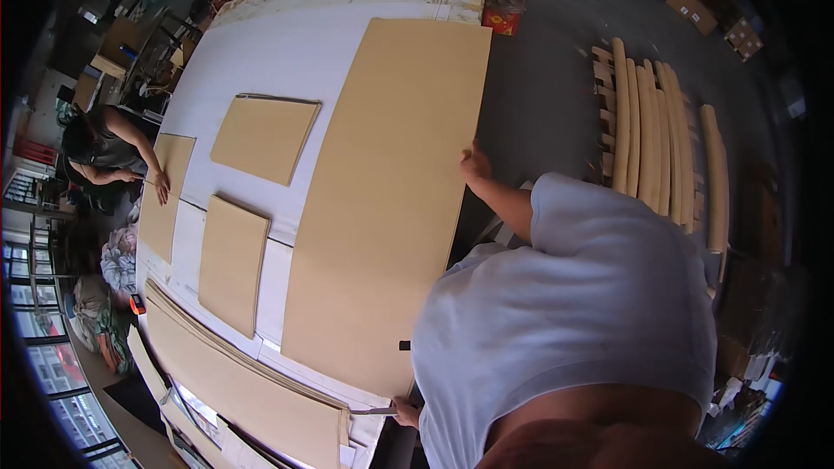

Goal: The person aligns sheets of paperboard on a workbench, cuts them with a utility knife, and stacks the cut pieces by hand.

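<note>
A large tan sheet (391,182) lies on the white-topped table (287,61), along the side nearest me. My right hand (475,163) has its fingers curled at that sheet's near edge, gripping it. Down by the table's corner, my left hand (406,412) is closed around the end of a thin grey flat tool (373,412); its exact kind does not show. The tool points over the end of a stack of long tan sheets (252,373). Two smaller tan pieces (265,139) (234,265) rest farther in on the table.
Across the table a co-worker (109,152) leans over another tan piece (169,195), one hand flat on it. Long pale rolls (647,130) lie on a pallet behind me. A red box (501,21) stands by the far corner, and cartons (692,9) sit beyond.
</note>
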Demonstrator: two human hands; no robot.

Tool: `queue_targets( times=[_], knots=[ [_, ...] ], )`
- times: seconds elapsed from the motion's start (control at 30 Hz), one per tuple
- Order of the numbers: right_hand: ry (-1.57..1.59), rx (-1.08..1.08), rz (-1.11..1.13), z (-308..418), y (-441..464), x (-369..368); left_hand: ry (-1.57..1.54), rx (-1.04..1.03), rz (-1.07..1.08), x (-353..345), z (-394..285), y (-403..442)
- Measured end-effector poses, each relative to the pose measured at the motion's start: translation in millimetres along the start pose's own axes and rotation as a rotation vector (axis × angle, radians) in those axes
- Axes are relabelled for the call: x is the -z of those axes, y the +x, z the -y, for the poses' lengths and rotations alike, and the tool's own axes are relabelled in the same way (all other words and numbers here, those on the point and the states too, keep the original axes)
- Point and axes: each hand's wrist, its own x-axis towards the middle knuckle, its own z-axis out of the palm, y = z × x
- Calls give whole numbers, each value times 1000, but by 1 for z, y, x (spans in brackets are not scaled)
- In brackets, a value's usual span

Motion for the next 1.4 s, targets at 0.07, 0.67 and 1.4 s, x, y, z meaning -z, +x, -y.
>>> queue_targets(
  times=[0.07, 0.67, 1.4],
  knots=[
    [-21, -1, -32, 9, 5, 2, -1, -27, 0, -6, 11, 8],
    [797, -421, 654, -12, 44, 35, -271, 218, -60, -20, -30, -33],
    [744, -464, 695, 13, 148, -2, -59, -14, -30, -67, -61, -49]
  ],
)
